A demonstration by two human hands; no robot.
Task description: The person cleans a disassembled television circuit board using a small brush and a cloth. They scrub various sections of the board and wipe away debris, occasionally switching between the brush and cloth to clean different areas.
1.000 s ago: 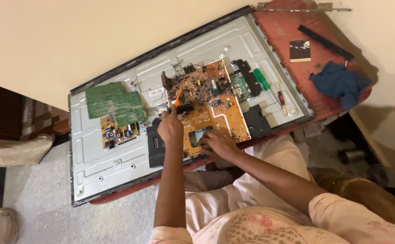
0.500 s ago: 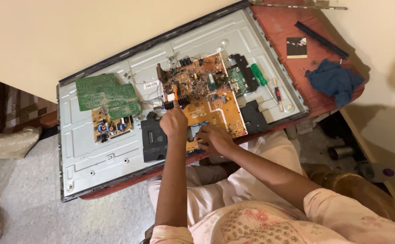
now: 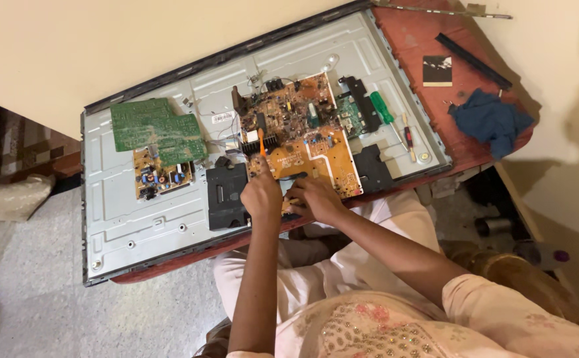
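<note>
- Flat-panel chassis [image 3: 143, 219] lies back-up on a reddish worktop [image 3: 428, 40], rear cover off, so every board faces the camera and can be reached from above.
- Orange-brown power board [image 3: 302, 142] sits mid-chassis, near edge just in front of the person; both hands meet at that edge.
- Left hand [image 3: 261, 195] fisted around an orange-handled tool [image 3: 261, 140], shaft pointing away from the body and over the board. Fingers closed on the handle; the tip is too small to read.
- Right hand [image 3: 316, 199] rests on the board's near edge beside the left, fingers curled down onto it. Reads as bracing the board so it stays put under the tool. Can't tell whether it pinches anything small.
- Green circuit board [image 3: 157, 129] sits at the chassis' left with a small yellowish board [image 3: 160, 179] just below it; both well apart from the hands.
- Black plastic bracket [image 3: 226, 195] lies just left of the left hand, touching the power board's corner area.
- Green-handled screwdriver [image 3: 382, 107] and red-handled screwdriver [image 3: 408, 136] are parked on bare metal right of the boards, within arm's reach but out of the work zone.
- Blue cloth [image 3: 491, 119] and a black strip [image 3: 471, 61] sit off the chassis on the worktop's right end, out of the way.
</note>
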